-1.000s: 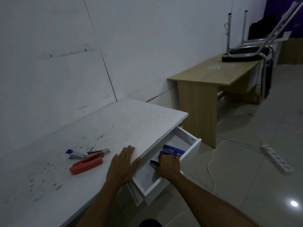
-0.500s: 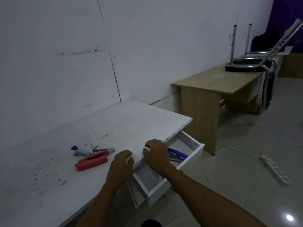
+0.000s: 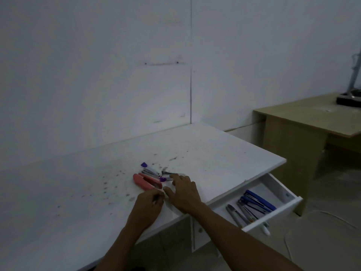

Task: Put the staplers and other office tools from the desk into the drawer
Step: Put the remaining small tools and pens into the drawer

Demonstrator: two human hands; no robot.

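— Both hands were over the counter (image 3: pixel 195 153) in the head view. Left hand (image 3: pixel 149 207) sat curled beside the red stapler (image 3: pixel 147 181), its fingertips near the stapler's near end; whether it pinched anything I could not tell, since something thin and dark showed at its fingers. Right hand (image 3: pixel 183 194) lay spread, forefinger stretched to the purple stapler (image 3: pixel 154 173) and the metal bits next to it, gripping nothing yet.

— And the rest of the tools?

— Already in the drawer (image 3: pixel 273 211): a blue stapler (image 3: pixel 259 200) and some grey pens (image 3: pixel 234 213), lying loose. It stood pulled out to the right of the hands, well apart from the pile.

— What could have gone wrong?

— My guess: the purple stapler looked splayed open, with pieces touching the red one, so a hasty grab might have lifted one part and dragged or dropped the others. Light was poor too. Something white also hung below the drawer's front edge; a careless bump might have knocked it to the floor.
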